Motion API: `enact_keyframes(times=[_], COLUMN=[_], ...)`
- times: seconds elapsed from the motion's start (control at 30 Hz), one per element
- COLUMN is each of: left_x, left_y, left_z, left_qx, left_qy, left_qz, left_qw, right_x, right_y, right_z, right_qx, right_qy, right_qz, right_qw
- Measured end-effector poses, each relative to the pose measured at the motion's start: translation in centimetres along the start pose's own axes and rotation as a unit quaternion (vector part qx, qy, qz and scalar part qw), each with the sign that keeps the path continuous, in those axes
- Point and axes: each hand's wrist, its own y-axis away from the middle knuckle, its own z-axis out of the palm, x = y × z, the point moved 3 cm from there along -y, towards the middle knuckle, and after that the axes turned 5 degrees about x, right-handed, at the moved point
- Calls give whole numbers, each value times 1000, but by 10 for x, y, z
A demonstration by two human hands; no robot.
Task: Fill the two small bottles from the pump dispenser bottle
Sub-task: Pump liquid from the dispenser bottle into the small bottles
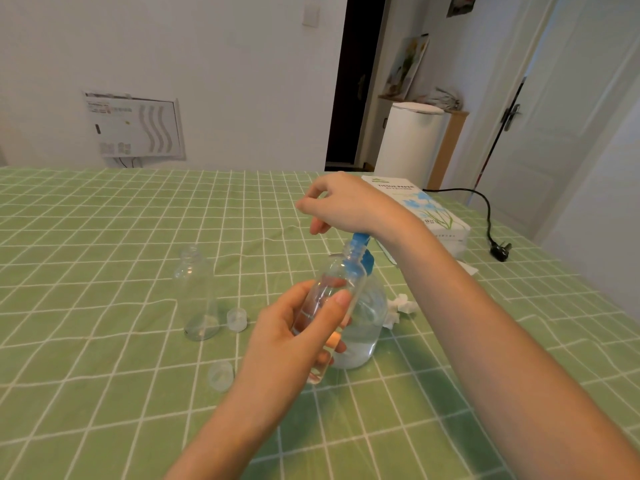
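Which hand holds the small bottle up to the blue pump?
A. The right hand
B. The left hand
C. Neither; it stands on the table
B: the left hand grips the small bottle, its mouth at the blue pump, while the right hand sits over the pump's top.

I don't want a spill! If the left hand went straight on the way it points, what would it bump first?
Probably the pump dispenser bottle, right behind the small bottle the left hand holds. They may already touch; depth is unclear.
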Motion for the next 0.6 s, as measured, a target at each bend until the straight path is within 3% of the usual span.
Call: enact_keyframes(times=[0.3,0.6], left_x=[-5,-1], left_y=[2,2], left_z=[-1,2], left_qx=[2,-1], left_qy=[-5,16], left_qz=[-10,-2], left_qw=[1000,1000], right_x=[9,4], right_y=[1,0], right_z=[13,0], right_qx=[-29,30], right_qy=[-18,-15], right_qz=[27,-5], right_qw=[999,999])
